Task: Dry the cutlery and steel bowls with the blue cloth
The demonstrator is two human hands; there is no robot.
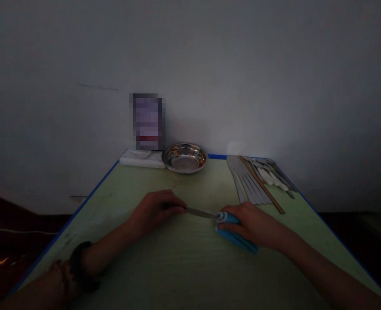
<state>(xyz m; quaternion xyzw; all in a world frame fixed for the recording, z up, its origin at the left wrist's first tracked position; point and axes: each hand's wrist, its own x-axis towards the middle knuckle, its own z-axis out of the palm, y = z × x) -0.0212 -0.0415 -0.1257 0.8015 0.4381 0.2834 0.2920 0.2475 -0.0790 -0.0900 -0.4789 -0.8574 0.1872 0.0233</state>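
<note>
My left hand (160,211) pinches one end of a slim, flat metal utensil (200,212), held roughly level above the table. Both of the utensil's ends are covered, so its exact kind does not show. A folded blue cloth (232,234) wraps the utensil's right end, and my right hand (250,221) is closed around that cloth. The hands are apart, with a stretch of bare metal between them.
A shiny metal bowl (185,159) stands at the back by the wall. Left of it lies a white slab (142,158) below a blurred upright panel (147,122). Several grey flat utensils (247,181), brown chopsticks (266,189) and white-handled cutlery (271,177) lie back right on the green table (164,267).
</note>
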